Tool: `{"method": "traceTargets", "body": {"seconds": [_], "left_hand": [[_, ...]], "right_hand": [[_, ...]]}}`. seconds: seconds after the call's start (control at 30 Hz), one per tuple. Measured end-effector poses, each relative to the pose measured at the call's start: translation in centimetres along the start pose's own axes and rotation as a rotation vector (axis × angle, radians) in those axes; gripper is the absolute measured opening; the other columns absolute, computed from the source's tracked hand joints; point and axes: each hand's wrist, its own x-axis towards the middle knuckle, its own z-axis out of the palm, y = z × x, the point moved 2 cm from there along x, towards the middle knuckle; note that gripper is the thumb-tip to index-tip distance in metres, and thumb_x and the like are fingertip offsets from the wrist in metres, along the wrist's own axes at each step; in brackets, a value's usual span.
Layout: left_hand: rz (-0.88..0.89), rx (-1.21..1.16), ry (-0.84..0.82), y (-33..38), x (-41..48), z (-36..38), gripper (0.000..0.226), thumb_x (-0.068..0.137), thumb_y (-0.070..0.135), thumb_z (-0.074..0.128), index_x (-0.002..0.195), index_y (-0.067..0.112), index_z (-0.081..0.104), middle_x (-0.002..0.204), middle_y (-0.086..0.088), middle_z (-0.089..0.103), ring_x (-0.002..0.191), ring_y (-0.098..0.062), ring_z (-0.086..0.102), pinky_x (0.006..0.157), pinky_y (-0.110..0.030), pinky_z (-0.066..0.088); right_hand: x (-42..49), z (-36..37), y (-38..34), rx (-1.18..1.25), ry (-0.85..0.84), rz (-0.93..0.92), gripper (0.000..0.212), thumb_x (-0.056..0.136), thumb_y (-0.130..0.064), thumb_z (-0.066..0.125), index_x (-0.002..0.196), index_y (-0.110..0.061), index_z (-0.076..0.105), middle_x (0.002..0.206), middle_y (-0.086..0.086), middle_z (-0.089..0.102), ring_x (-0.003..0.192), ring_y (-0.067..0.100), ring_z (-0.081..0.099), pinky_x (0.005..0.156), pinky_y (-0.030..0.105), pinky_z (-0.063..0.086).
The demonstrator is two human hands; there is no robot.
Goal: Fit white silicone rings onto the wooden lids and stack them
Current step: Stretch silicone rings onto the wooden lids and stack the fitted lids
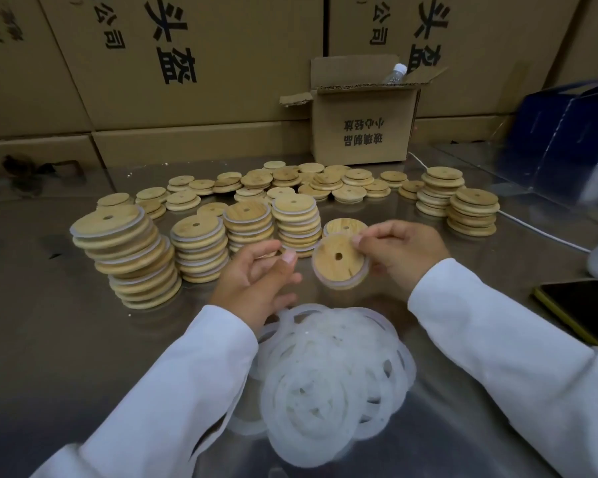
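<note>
Bottom centre: one loose pile of white silicone rings (328, 384) on the steel table (66, 339), too tangled to count. Above it, your two hands in white sleeves (518, 346). Your right hand (399, 251) pinches one wooden lid (339, 262) at its upper right edge, tilted toward you, a ring around its rim, hole at centre. Your left hand (258, 274) is beside the lid, fingers curled, not touching it; can't tell if it holds anything. Mid frame: four ringed lid stacks (128, 257), one low stack just behind the held lid. Behind: scattered bare lids (311, 184), two bare stacks (458, 201) at right. Far: one open small carton (363, 129), one bottle (396, 73) inside. Right edge: one phone (584, 308).
</note>
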Motion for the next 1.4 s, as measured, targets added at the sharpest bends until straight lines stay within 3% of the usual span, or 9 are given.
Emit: {"method": "traceTargets", "body": {"seconds": [0.17,0.3,0.5,0.6,0.73,0.93,1.13,1.27,1.4], "left_hand": [[0.032,0.005,-0.019,0.3,0.0,0.0,0.019,0.079,0.022,0.061,0.098,0.023,0.059,0.088,0.001,0.071,0.079,-0.014,0.070,0.062,-0.023,0.057],[0.041,0.019,-0.007,0.5,0.1,-0.2,0.018,0.080,0.020,0.060,0.099,0.022,0.060,0.080,0.003,0.073,0.079,-0.016,0.070,0.062,-0.025,0.058],[0.060,0.046,-0.004,0.5,0.1,-0.2,0.023,0.077,0.023,0.061,0.100,0.021,0.059,0.076,0.005,0.072,0.075,-0.014,0.070,0.060,-0.025,0.058],[0.066,0.055,-0.011,0.4,0.1,-0.1,0.025,0.077,0.022,0.061,0.102,0.021,0.059,0.076,0.005,0.072,0.073,-0.013,0.070,0.058,-0.023,0.056],[0.069,0.069,-0.021,0.2,0.1,0.0,0.029,0.075,0.023,0.060,0.104,0.021,0.058,0.075,0.006,0.072,0.072,-0.012,0.070,0.056,-0.021,0.055],[0.082,0.059,-0.049,-0.2,-0.2,0.6,0.042,0.062,0.031,0.061,0.102,0.019,0.058,0.073,0.003,0.071,0.069,-0.013,0.069,0.054,-0.021,0.054],[0.097,0.060,-0.038,-0.2,-0.1,0.5,0.043,0.060,0.033,0.061,0.100,0.019,0.060,0.073,0.003,0.071,0.069,-0.013,0.069,0.054,-0.020,0.053],[0.101,0.054,-0.037,0.1,-0.2,0.5,0.044,0.060,0.034,0.061,0.101,0.018,0.060,0.073,0.003,0.071,0.069,-0.013,0.069,0.055,-0.021,0.053],[0.070,0.034,-0.033,0.3,-0.2,0.4,0.044,0.059,0.035,0.061,0.100,0.018,0.061,0.071,0.005,0.070,0.068,-0.013,0.069,0.055,-0.022,0.054]], "right_hand": [[4.6,-1.1,-0.2,0.221,0.274,0.200,0.007,0.077,-0.017,0.072,0.076,-0.019,0.065,0.083,0.005,0.068,0.073,0.016,0.065,0.047,0.021,0.051],[7.6,0.0,0.3,-0.056,0.215,0.156,0.012,0.081,-0.020,0.066,0.072,-0.022,0.058,0.083,0.008,0.064,0.083,0.027,0.066,0.073,0.037,0.055],[8.6,-1.9,0.5,-0.218,0.379,0.187,0.015,0.079,-0.030,0.068,0.073,-0.025,0.055,0.074,-0.007,0.054,0.062,0.011,0.047,0.049,0.023,0.030],[8.9,-5.4,-0.2,-0.341,0.500,0.080,0.003,0.084,-0.019,0.059,0.085,-0.021,0.060,0.099,0.003,0.061,0.090,0.024,0.058,0.070,0.027,0.042],[9.5,-10.3,-0.7,-0.766,0.701,0.074,0.036,0.083,-0.025,0.062,0.118,-0.023,0.054,0.134,0.012,0.041,0.125,0.033,0.035,0.100,0.044,0.038],[10.4,-12.8,1.3,-0.712,0.409,0.228,0.050,0.088,-0.045,0.054,0.134,-0.027,0.044,0.140,0.009,0.044,0.126,0.034,0.040,0.107,0.046,0.034],[10.1,-12.3,1.9,-0.519,0.558,0.213,0.048,0.076,-0.048,0.068,0.119,-0.031,0.057,0.129,0.006,0.053,0.116,0.029,0.048,0.100,0.044,0.042],[8.7,-9.6,0.1,-0.424,0.622,-0.028,0.053,0.073,-0.037,0.072,0.122,-0.027,0.054,0.127,0.002,0.053,0.117,0.026,0.049,0.100,0.043,0.043],[3.9,-3.5,-2.5,-0.279,0.392,-0.394,0.056,0.065,-0.032,0.077,0.116,-0.032,0.055,0.113,-0.011,0.053,0.107,0.008,0.050,0.087,0.010,0.039]]}}
